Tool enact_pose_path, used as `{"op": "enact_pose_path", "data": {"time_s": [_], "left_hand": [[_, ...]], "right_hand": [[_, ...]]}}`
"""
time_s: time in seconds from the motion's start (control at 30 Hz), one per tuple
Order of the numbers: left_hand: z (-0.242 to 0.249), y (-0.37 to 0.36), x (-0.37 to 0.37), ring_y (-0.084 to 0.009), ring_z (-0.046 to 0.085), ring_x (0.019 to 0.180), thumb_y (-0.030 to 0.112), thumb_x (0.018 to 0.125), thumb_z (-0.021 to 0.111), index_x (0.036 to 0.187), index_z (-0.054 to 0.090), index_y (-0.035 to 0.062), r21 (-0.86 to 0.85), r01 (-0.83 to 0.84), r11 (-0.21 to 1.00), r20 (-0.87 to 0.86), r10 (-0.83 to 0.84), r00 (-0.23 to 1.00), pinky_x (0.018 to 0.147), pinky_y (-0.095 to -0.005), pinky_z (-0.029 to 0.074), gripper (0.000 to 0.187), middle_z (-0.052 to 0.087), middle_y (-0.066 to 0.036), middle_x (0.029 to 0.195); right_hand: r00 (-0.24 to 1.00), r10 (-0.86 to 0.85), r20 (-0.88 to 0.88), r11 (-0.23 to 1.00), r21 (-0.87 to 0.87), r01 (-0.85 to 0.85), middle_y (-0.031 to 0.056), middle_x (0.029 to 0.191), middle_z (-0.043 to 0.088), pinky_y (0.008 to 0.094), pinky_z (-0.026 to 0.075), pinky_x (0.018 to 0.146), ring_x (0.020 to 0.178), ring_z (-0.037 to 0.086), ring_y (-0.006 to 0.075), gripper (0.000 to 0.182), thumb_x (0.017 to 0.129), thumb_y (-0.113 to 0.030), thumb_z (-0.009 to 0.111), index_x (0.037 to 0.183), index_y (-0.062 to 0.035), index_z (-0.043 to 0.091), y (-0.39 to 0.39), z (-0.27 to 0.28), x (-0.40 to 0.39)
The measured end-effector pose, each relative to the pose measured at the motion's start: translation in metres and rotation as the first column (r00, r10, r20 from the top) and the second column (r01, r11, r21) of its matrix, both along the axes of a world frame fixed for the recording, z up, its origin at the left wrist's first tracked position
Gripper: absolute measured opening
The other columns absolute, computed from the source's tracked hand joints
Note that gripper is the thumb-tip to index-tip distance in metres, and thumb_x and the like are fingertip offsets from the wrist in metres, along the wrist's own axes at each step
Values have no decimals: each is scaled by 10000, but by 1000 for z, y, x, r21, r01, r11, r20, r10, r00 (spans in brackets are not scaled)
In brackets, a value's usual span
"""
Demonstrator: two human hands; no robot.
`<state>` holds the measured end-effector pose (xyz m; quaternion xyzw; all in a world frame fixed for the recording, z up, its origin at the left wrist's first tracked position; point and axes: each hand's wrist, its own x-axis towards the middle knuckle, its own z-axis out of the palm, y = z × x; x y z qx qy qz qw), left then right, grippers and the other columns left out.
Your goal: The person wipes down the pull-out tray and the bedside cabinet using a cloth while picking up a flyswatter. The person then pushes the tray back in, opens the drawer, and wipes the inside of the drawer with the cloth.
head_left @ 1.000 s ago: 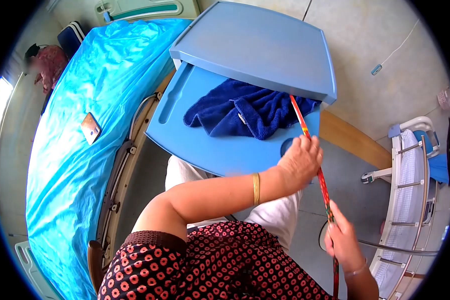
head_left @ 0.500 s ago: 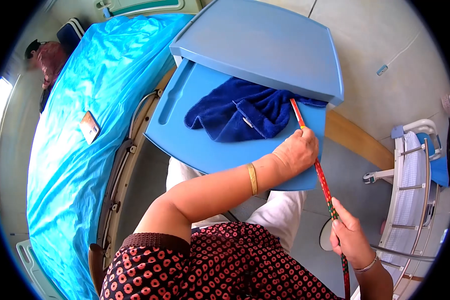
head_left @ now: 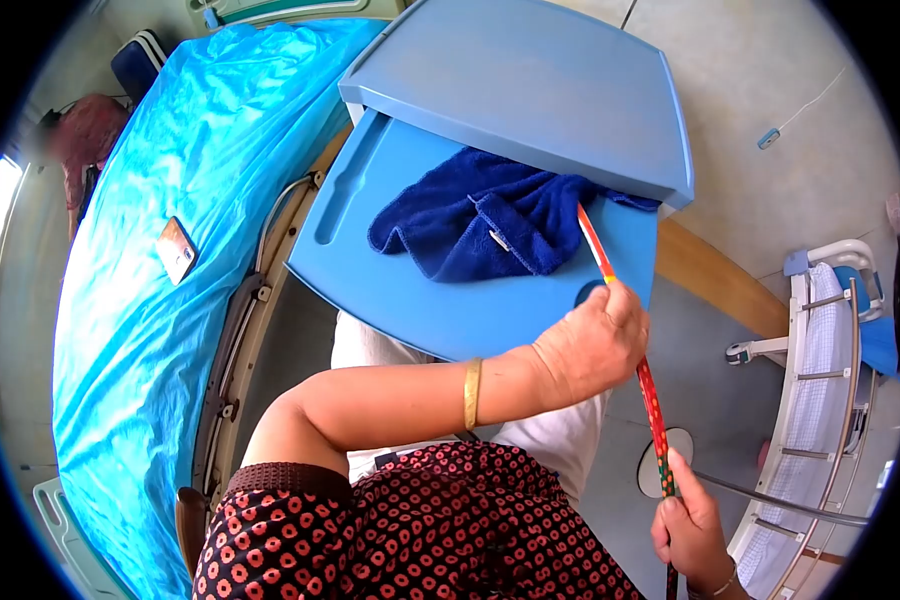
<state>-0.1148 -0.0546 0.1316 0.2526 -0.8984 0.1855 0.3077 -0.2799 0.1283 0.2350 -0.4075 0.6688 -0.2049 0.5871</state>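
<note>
Stick (head_left: pixel 651 400): looked red, dotted, white-striped near 1 end.
Left hand (head_left: pixel 602 340): closed around it.
Right hand (head_left: pixel 692 530): pinched it lower down.

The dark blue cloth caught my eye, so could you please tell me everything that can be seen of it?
The dark blue cloth looks soft and fluffy, like towelling, with a stitched edge and a small whitish tag. It lies crumpled on the light blue shelf, one part folded over near the tag. Its far side passes beneath the overhanging top. The tip of the red stick seems to meet its right part; the left hand and right hand are clear of it.
</note>
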Motion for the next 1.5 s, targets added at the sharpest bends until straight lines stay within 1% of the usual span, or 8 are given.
{"op": "enact_pose_path", "data": {"time_s": [0.17,0.37,0.5,0.63,0.73,0.9,1.17,1.5], "left_hand": [[2,-21,16,-241,485,905,182,723,539,840,564,16,216,-53,975,154,20,988,778,-295,431,205,545,-102,864],[-1,-25,26,-297,506,986,178,695,641,991,540,17,193,174,966,-176,-141,974,881,-353,426,352,538,-147,1031],[-2,-59,26,-265,518,881,206,675,685,881,548,26,338,-164,927,-16,180,984,787,-340,459,305,524,-106,888],[-26,-90,17,-241,533,816,184,654,677,822,568,55,250,-351,902,125,329,936,663,-334,482,239,533,-88,812],[-19,-86,18,-245,581,754,122,657,623,734,597,77,324,-221,920,178,170,969,619,-328,493,93,567,-86,774],[-9,-43,23,-241,598,734,132,710,578,815,626,91,646,55,762,118,-171,978,630,-339,495,122,600,-55,775],[-2,-20,-8,-287,496,1021,134,769,517,1025,557,2,239,250,938,-43,-247,968,868,-323,433,291,532,-128,1011],[-31,-71,-46,-311,487,1012,190,760,522,956,550,-69,215,-164,963,151,133,979,833,-313,424,326,530,-198,1004]], "right_hand": [[999,43,-12,999,-13,-43,8,499,428,213,352,386,382,370,61,517,897,-2,325,1398,-57,211,-35,-17,6],[1000,-18,-6,999,40,18,18,493,421,211,348,375,372,354,66,513,891,-6,315,1393,-37,213,-4,-11,-18],[975,-222,23,973,-51,223,14,473,416,211,337,358,362,351,63,520,885,-11,309,1395,-45,214,32,-20,-32],[999,-37,30,987,-158,41,9,471,418,206,333,360,363,348,56,504,901,-43,308,1395,-38,208,34,-33,-31],[967,-244,71,961,-119,251,8,469,413,203,323,354,361,342,54,500,911,-59,325,1395,-34,203,25,-32,-30],[985,-167,52,983,-72,170,7,472,420,205,332,361,356,341,54,497,913,-72,339,1396,-53,220,26,-32,-34],[994,-103,34,993,-47,104,4,482,414,214,333,362,369,345,60,485,923,-66,327,1397,-66,226,0,-34,-23],[959,-225,174,972,-27,233,19,517,399,223,307,342,359,315,77,476,948,-116,312,1409,-101,197,-72,-50,8]]}}
